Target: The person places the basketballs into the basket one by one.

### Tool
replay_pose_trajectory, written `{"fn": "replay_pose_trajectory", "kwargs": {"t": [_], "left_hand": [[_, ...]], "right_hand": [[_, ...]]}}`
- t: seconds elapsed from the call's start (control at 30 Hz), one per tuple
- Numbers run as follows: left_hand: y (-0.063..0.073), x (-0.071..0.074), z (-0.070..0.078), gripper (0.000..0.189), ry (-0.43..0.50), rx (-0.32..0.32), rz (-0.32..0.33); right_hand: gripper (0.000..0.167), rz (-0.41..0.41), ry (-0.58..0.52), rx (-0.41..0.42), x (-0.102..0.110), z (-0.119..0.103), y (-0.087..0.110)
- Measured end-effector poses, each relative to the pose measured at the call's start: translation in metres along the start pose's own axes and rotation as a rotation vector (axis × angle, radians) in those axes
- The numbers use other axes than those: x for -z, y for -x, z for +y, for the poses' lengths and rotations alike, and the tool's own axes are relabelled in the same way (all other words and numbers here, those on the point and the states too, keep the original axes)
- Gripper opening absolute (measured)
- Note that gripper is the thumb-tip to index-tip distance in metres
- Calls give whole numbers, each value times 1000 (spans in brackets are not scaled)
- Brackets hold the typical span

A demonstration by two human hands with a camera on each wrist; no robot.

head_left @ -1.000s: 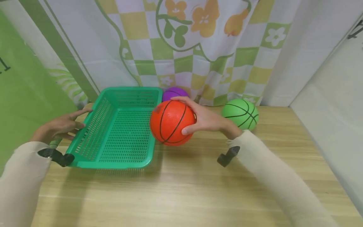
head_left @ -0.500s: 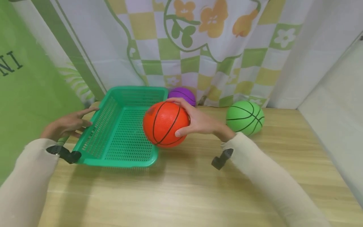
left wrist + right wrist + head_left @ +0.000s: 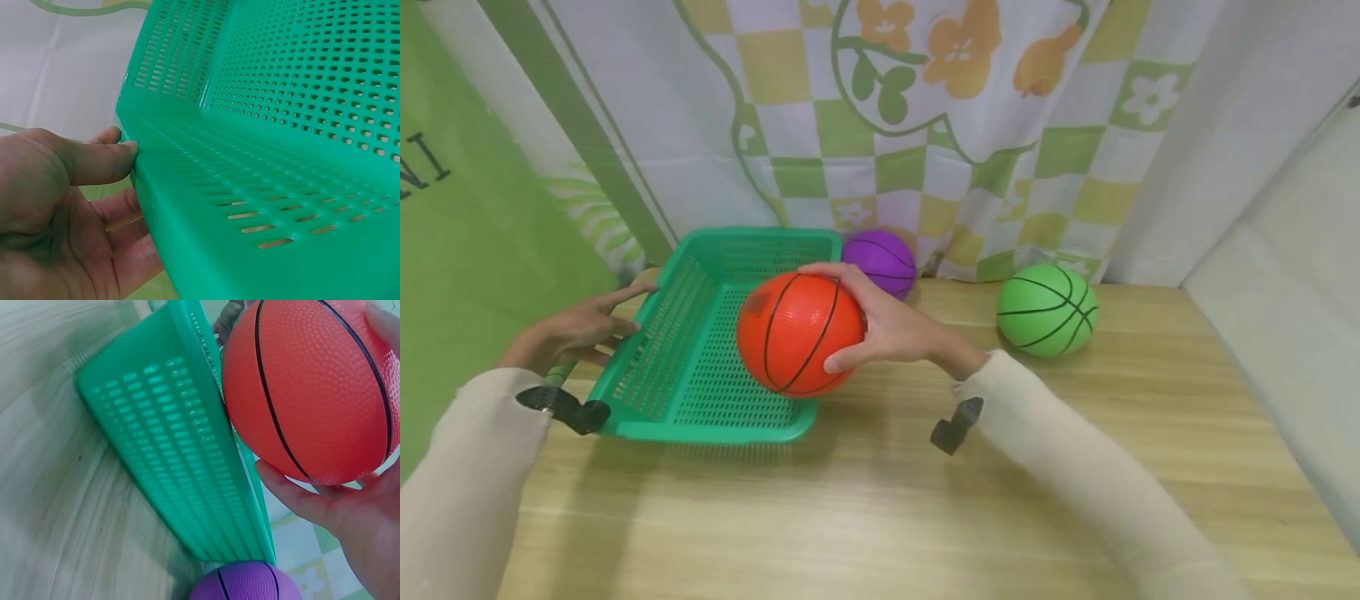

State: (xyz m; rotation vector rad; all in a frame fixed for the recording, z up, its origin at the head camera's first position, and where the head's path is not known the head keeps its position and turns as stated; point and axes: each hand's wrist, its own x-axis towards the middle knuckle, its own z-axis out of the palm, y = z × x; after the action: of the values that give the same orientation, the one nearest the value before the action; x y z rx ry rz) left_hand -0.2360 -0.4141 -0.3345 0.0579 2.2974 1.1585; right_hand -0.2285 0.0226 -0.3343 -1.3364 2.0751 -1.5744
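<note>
My right hand [image 3: 891, 325] grips a red-orange mini basketball [image 3: 801, 333], thumb on the near side and fingers over the top. In the head view the ball overlaps the right rim of a green plastic basket [image 3: 722, 433]; the right wrist view puts it right at that rim, above the slotted outer wall [image 3: 162, 425]. At the basket's left side, my left hand [image 3: 576, 333] pinches the rim, thumb [image 3: 106, 161] on its edge and the other fingers curled outside and below. No ball shows on the part of the basket floor in view.
A purple mini basketball [image 3: 883, 260] sits against the basket's back right corner, by the patterned curtain [image 3: 898, 171]. Farther right, a green mini basketball [image 3: 1047, 311] rests on the wooden table [image 3: 925, 517]. A pale wall [image 3: 1292, 292] borders the right side.
My right hand has carried the red-orange ball leftward, from beside the basket to over its right rim. More of the purple ball shows. The left hand keeps its place on the rim.
</note>
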Motion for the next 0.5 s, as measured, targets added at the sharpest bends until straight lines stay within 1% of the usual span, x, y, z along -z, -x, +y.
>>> {"fn": "replay_pose_trajectory", "kwargs": {"t": [0.1,0.2,0.5], "left_hand": [[-2,0,2,74,-8,-4,0],[-3,-1,4,74,6,5,3],[0,-2,1,74,56,24,20]], "right_hand": [[94,-2,-19,7,-4,1,-4],[93,-14,-27,8,-9,2,-8],[94,-68,46,-1,-21,1,-23]]}}
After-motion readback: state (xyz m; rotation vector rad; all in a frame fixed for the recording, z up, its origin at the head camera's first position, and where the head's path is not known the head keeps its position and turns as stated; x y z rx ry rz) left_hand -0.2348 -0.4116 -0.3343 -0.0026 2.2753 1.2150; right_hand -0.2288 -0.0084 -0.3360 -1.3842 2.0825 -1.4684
